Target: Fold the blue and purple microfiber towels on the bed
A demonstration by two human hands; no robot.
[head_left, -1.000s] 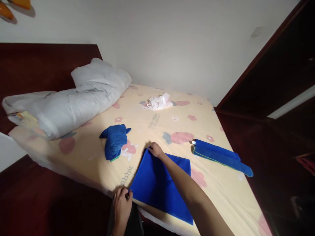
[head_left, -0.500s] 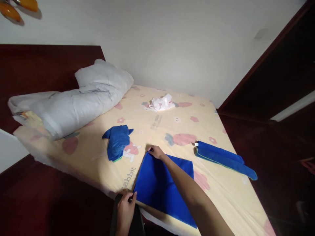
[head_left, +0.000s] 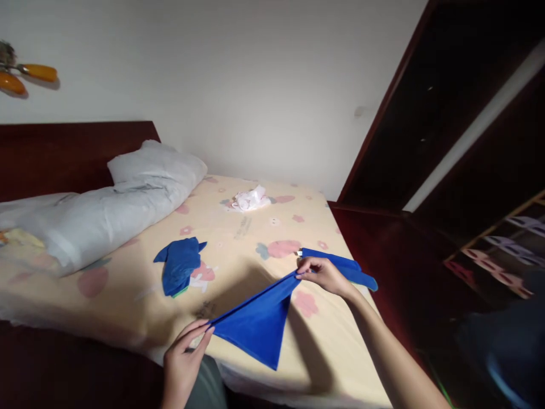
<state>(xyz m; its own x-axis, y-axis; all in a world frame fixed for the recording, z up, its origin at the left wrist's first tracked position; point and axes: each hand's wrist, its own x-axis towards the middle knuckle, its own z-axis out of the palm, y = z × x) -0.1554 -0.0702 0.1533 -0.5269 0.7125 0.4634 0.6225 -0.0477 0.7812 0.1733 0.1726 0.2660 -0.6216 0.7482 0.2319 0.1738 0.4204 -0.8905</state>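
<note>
Left grip (head_left: 185,353) and right grip (head_left: 327,277) both pinch a blue cloth (head_left: 255,326), one at each end of its upper edge.

That edge runs in a slanting line, lower at the left grip, and the cloth tapers down to a corner over the near part of the patterned bed (head_left: 238,247). Beyond it, a crumpled blue bundle (head_left: 182,267) lies to the left; a folded blue strip (head_left: 340,261) lies to the right, partly hidden behind the right grip. Farther off are a white crumpled item (head_left: 251,199), a pale grey duvet (head_left: 119,210) and a dark red headboard (head_left: 76,153).
</note>
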